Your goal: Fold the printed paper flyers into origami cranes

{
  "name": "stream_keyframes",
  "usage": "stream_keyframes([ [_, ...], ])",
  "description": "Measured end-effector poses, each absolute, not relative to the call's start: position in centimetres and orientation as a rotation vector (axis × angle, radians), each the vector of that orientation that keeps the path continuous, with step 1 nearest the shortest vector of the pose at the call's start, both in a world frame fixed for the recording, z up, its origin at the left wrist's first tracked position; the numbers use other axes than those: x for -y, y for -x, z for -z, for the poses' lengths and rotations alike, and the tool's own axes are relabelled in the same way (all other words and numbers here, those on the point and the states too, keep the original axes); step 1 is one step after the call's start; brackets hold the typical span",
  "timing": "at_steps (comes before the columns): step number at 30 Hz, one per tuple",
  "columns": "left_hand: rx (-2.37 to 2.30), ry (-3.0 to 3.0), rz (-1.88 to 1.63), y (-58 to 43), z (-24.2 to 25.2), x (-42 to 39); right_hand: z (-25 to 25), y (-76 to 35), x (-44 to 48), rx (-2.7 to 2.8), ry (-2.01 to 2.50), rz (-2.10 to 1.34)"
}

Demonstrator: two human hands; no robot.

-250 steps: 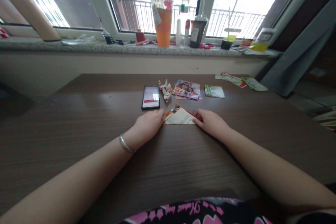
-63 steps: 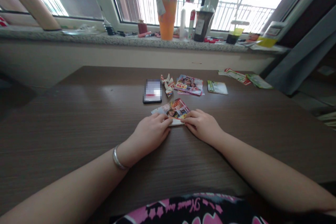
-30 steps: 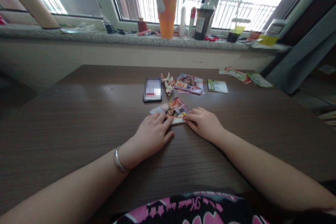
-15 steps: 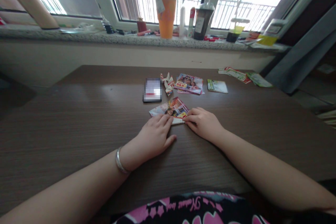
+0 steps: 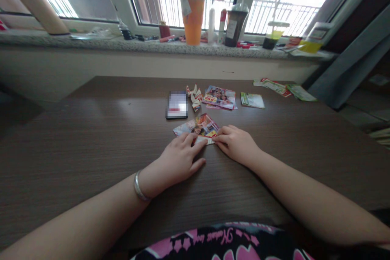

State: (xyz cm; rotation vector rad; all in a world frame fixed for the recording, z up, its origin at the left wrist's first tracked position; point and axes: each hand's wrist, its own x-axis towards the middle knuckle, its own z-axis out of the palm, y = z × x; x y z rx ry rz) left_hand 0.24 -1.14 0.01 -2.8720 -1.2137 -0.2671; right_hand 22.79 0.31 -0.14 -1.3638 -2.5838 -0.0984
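Observation:
A colourful printed paper sheet [image 5: 201, 124] lies on the dark wooden table, its near edge folded over into a pale strip. My left hand [image 5: 183, 154] rests on the strip's left part with its fingers spread and the index finger laid along the fold. At the right end of the fold, my right hand [image 5: 234, 142] pinches the paper's corner between thumb and fingers. Just beyond the sheet sit a folded paper figure [image 5: 195, 97] and a stack of printed flyers [image 5: 219, 97]. A blurred-out phone-like device [image 5: 177, 105] is left of the figure.
A small green-and-white paper stack [image 5: 252, 100] lies farther right, and paper strips [image 5: 276, 87] are at the table's far right edge. On the stone windowsill [image 5: 103, 43] stand a tall orange drink cup [image 5: 194, 16], a dark cup [image 5: 236, 26], bottles and small items.
My left index finger has shifted right and down along the folded strip, spreading from the other fingers. My right hand stays at the corner of the paper.

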Motion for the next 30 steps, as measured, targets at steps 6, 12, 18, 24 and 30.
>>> stream_keyframes([
  [6,1.214,2.86,0.224,-0.2,0.0,1.2,-0.5,-22.7,0.1,2.641,1.412,0.179],
  [12,1.176,2.851,0.207,-0.2,-0.1,1.1,-1.0,-22.6,0.4,2.672,1.428,0.209],
  [18,1.104,2.876,0.174,-0.2,-0.3,1.0,-1.0,-22.7,0.3,2.659,1.456,0.17],
  [24,1.082,2.891,0.185,-0.1,-0.3,1.1,-0.7,-23.2,0.1,2.637,1.439,0.099],
  [30,1.119,2.907,0.191,-0.1,0.0,1.0,-0.3,-23.6,0.0,2.599,1.352,0.039],
])
